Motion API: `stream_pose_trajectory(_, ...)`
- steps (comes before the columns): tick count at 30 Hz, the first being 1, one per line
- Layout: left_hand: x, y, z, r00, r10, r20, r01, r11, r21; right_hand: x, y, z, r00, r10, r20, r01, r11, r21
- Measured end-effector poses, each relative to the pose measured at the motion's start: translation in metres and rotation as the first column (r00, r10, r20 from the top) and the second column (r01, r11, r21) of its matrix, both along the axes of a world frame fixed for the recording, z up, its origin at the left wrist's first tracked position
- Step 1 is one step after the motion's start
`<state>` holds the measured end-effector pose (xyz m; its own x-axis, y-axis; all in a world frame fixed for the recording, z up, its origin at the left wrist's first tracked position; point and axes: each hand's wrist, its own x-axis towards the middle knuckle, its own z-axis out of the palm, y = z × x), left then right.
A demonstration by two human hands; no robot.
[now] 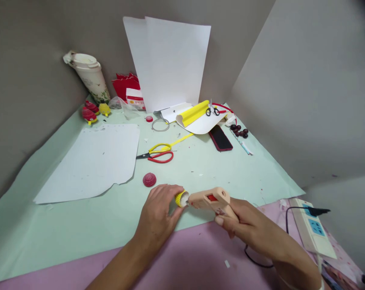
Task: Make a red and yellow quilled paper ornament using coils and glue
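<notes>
My left hand (158, 211) pinches a small yellow ridged piece (179, 199), round like a bottle cap, between thumb and fingers. Its whitish open side faces right. My right hand (245, 221) is wrapped round the handle of a beige glue gun (211, 199) with a red patch on its side. The gun's nozzle tip is at the rim of the yellow piece; whether glue is flowing is too small to tell. Just beyond my left hand lies a dark red, ribbed dome (149, 179), with scissors (159, 154) with yellow and red handles behind it.
White paper (94, 161) covers the left. At the back stand a tumbler (90, 76), red and yellow ornaments (90, 112) and white sheets (176, 60). A phone (221, 138), yellow roll (196, 113) and dark beads (239, 131) lie back right. A corded power strip (312, 227) sits at right.
</notes>
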<state>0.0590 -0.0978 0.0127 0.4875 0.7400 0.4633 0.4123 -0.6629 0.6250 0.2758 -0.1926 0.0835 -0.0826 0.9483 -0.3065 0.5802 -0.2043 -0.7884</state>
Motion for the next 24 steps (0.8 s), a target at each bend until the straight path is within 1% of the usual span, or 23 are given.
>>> stream_pose_trajectory(2, 0.000, 0.000, 0.003, 1.000, 0.025, 0.015, -0.022, 0.987, -0.157, 0.002, 0.000, 0.001, 0.999, -0.025, -0.035, 0.025, 1.000, 0.008)
stream_pose_trajectory(3, -0.001, 0.000, 0.004, 0.999, 0.035, 0.027, -0.027, 0.966, -0.258, 0.003, -0.001, 0.001, 0.997, -0.036, -0.063, 0.037, 0.999, 0.009)
stream_pose_trajectory(5, -0.002, 0.000, 0.008, 0.996, 0.040, 0.082, 0.003, 0.886, -0.464, 0.003, 0.000, 0.000, 0.991, -0.054, -0.120, 0.055, 0.998, 0.007)
stream_pose_trajectory(6, -0.002, 0.001, 0.010, 0.991, 0.029, 0.131, 0.048, 0.835, -0.549, 0.003, 0.000, -0.001, 0.988, -0.057, -0.142, 0.060, 0.998, 0.013)
stream_pose_trajectory(8, -0.003, 0.001, 0.012, 0.969, -0.008, 0.246, 0.173, 0.732, -0.658, 0.001, 0.001, -0.003, 0.987, -0.058, -0.150, 0.064, 0.997, 0.037)
stream_pose_trajectory(10, -0.004, 0.002, 0.012, 0.942, -0.045, 0.332, 0.280, 0.653, -0.704, -0.001, 0.002, -0.005, 0.991, -0.052, -0.123, 0.060, 0.996, 0.068)
stream_pose_trajectory(11, -0.004, 0.002, 0.012, 0.934, -0.051, 0.353, 0.305, 0.627, -0.717, -0.002, 0.003, -0.006, 0.993, -0.044, -0.105, 0.053, 0.995, 0.081)
stream_pose_trajectory(15, -0.005, 0.002, 0.010, 0.930, 0.017, 0.367, 0.290, 0.578, -0.763, -0.006, 0.004, -0.008, 0.997, 0.003, -0.073, 0.006, 0.992, 0.123)
stream_pose_trajectory(17, -0.005, 0.003, 0.011, 0.932, 0.046, 0.360, 0.279, 0.542, -0.792, -0.008, 0.004, -0.007, 0.997, 0.021, -0.072, -0.010, 0.989, 0.149)
stream_pose_trajectory(20, -0.005, 0.003, 0.011, 0.934, 0.039, 0.355, 0.290, 0.498, -0.817, -0.010, 0.004, -0.006, 0.997, 0.034, -0.064, -0.023, 0.986, 0.166)
stream_pose_trajectory(24, -0.006, 0.002, 0.010, 0.926, 0.018, 0.378, 0.324, 0.479, -0.816, -0.010, 0.005, -0.005, 0.999, 0.032, -0.038, -0.025, 0.985, 0.172)
